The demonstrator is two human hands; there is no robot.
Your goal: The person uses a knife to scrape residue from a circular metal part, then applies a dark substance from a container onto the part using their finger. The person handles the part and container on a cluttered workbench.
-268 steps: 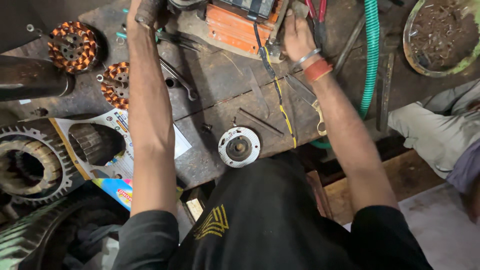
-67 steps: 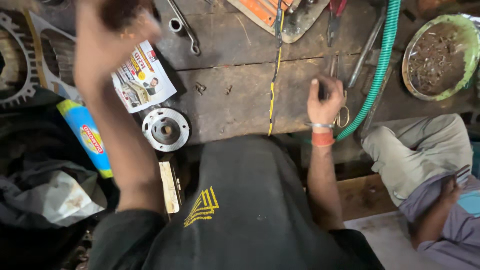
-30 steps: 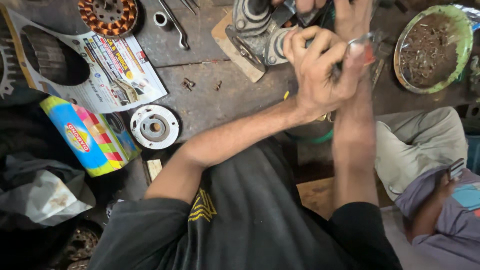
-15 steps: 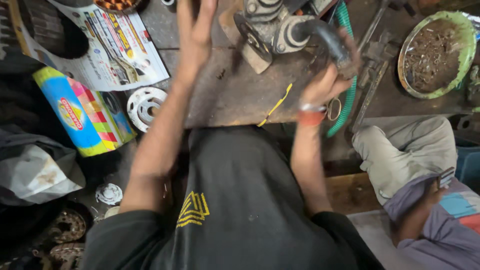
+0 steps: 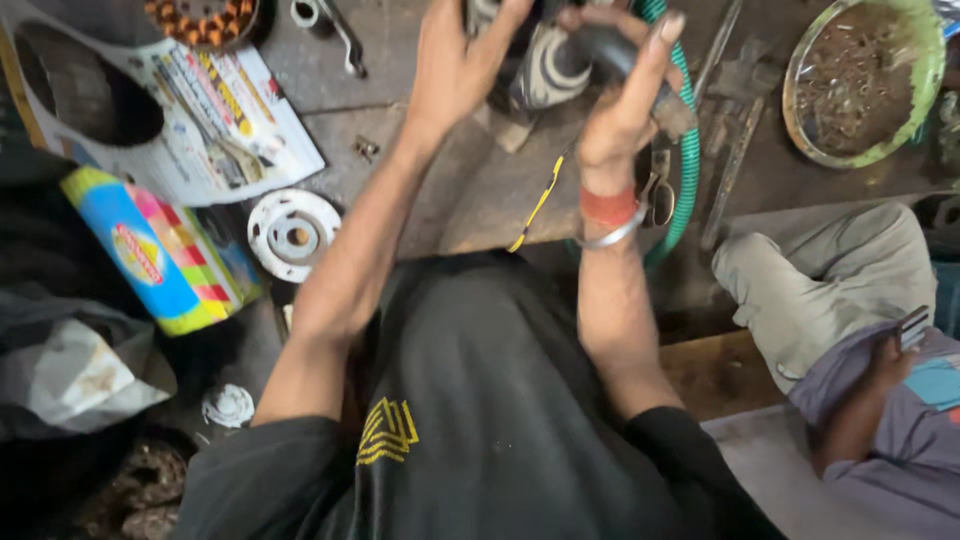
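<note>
A dark, rounded metal part with a stubby black handle (image 5: 600, 50), grimy and smooth-worn, sits lifted off the workbench (image 5: 470, 190) between both hands, its long axis running roughly left to right, and partly cut off by the top of the view. The right hand (image 5: 625, 100) wraps the handle end from below, fingers curled over it in a firm grasp; the left hand (image 5: 455, 65) presses against the other end, fingers spread, though whether it truly grips I cannot tell. The right is the nearer and carries the weight, by the look of it. Just beyond the right wrist runs a ribbed green hose (image 5: 688, 160); a yellow wire (image 5: 540, 200) trails below. Well to the left lie a white round flange (image 5: 293, 235), a printed paper sheet (image 5: 215, 110) and a bright cardboard box (image 5: 160, 250); far right, a green-rimmed bowl (image 5: 925, 90) of rusty scrap.
</note>
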